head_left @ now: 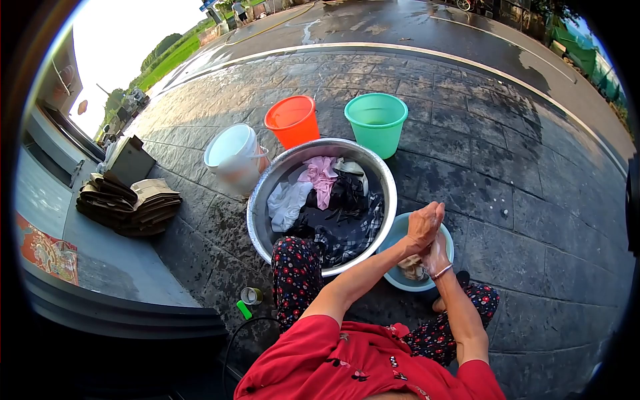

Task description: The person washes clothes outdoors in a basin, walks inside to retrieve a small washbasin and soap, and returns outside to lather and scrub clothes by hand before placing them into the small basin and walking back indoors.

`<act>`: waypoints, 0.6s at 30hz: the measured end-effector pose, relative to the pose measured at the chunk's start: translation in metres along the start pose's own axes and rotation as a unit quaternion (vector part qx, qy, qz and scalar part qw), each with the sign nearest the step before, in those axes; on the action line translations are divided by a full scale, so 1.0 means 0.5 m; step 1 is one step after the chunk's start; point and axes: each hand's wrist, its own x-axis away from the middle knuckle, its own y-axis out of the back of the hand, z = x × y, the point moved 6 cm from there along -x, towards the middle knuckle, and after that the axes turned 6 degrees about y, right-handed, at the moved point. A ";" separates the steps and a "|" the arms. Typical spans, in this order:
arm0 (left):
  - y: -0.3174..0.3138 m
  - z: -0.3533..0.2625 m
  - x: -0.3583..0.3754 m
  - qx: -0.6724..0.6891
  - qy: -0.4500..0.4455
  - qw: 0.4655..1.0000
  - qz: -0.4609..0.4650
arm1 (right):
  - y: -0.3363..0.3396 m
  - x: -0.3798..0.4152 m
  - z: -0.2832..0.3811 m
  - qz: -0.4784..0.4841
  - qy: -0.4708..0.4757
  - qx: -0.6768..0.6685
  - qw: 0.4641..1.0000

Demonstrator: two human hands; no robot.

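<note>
My left hand point(423, 228) and my right hand point(436, 256) are pressed together palm to palm, fingers closed against each other. What lies between them, if anything, is hidden. The skin of my right hand looks wet and whitish, and a bracelet point(441, 271) circles that wrist. Below both hands stands a small light-blue basin point(401, 282) with a beige-brown cloth point(413, 268) in it, partly covered by my hands. On its left is a large metal basin point(389, 193) with a pink cloth point(320, 175), a white cloth point(288, 205) and dark checked fabric point(343, 241).
White point(230, 150), orange-red point(293, 123) and green point(377, 125) buckets stand behind the metal basin. Folded cardboard point(130, 203) leans by the doorway at left. A small can point(251, 296) and a green brush-like item point(244, 309) lie near my left knee. Wet paving reaches the road.
</note>
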 end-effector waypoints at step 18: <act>0.000 0.042 -0.011 -0.067 0.013 0.998 0.013 | 0.030 -0.026 -0.034 0.013 -0.010 0.039 0.999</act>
